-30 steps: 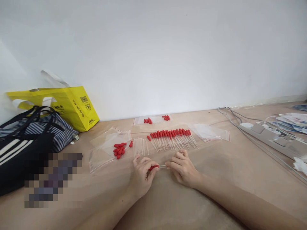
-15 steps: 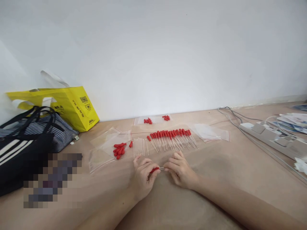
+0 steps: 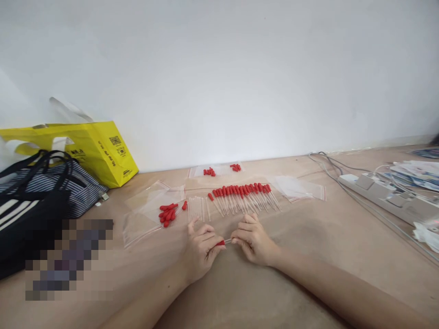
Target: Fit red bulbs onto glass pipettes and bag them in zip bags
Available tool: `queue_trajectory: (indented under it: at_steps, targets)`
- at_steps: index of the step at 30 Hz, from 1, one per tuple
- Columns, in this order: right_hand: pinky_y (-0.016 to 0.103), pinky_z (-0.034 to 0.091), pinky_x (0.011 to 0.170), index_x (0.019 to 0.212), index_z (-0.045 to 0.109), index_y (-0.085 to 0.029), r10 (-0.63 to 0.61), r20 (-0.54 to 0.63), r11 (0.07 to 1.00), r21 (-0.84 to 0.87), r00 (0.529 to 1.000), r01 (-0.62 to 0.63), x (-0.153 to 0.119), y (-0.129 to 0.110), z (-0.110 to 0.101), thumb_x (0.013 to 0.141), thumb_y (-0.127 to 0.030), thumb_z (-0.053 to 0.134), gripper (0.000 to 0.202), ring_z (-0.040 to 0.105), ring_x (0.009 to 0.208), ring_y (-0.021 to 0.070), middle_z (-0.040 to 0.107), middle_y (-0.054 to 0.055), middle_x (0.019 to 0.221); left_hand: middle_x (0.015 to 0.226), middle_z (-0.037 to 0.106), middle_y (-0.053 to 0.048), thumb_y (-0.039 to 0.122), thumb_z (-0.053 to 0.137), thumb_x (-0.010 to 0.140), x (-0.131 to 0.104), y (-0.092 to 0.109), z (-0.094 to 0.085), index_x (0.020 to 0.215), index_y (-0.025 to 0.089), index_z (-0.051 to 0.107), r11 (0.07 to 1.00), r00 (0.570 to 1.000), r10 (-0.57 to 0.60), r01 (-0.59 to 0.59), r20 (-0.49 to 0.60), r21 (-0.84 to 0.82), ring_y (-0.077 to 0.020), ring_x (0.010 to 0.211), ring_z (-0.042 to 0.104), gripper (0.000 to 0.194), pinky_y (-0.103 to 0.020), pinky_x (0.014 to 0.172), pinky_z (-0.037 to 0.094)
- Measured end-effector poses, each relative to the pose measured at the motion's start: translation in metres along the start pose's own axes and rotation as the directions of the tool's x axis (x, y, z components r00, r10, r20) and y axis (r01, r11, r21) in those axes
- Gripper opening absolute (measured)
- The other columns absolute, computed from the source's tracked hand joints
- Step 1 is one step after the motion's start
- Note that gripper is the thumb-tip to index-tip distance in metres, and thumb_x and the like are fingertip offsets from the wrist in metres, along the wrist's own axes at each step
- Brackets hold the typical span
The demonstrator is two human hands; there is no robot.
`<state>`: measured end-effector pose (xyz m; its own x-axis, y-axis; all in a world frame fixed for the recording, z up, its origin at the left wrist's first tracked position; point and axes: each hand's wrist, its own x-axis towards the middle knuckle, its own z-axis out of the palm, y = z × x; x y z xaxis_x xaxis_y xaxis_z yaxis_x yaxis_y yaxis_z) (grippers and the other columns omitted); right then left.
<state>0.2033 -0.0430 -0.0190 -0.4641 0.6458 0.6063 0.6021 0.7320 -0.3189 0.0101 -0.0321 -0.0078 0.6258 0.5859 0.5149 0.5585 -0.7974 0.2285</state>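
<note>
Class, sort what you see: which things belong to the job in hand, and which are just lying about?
Likely the job:
red bulb in the left hand
clear tube in the right hand
loose red bulbs
loose tubes
bulb-topped tubes

Likely just lying about:
yellow bag
striped bag
power strip
papers

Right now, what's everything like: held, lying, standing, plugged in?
Left hand, closed on a red bulb
Right hand, pinching a clear tube
Capped tubes, lying in a row
Bare tubes, lying uncapped
Nearest loose bulbs, mostly heaped
Yellow bag, standing
Power strip, plugs in it
</note>
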Motion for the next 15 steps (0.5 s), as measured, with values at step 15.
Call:
queue_trajectory:
  at_steps: [15]
  targets:
    - [0.03,0.024,0.067,0.092,0.061,-0.022,-0.015,0.171,0.994,-0.107,0.985,0.034,0.002,0.005,-0.012,0.084,-0.023,0.044,0.019,0.044,0.074,0.0146,0.059,0.002,0.073,0.076,0.066,0.003,0.021,0.04,0.085,0.005,-0.005,-0.009,0.08,0.023,0.059,0.998,0.996,-0.053,0.05,0.066,0.04,-0.0157,0.081,0.054,0.019,-0.048,0.099,0.001]
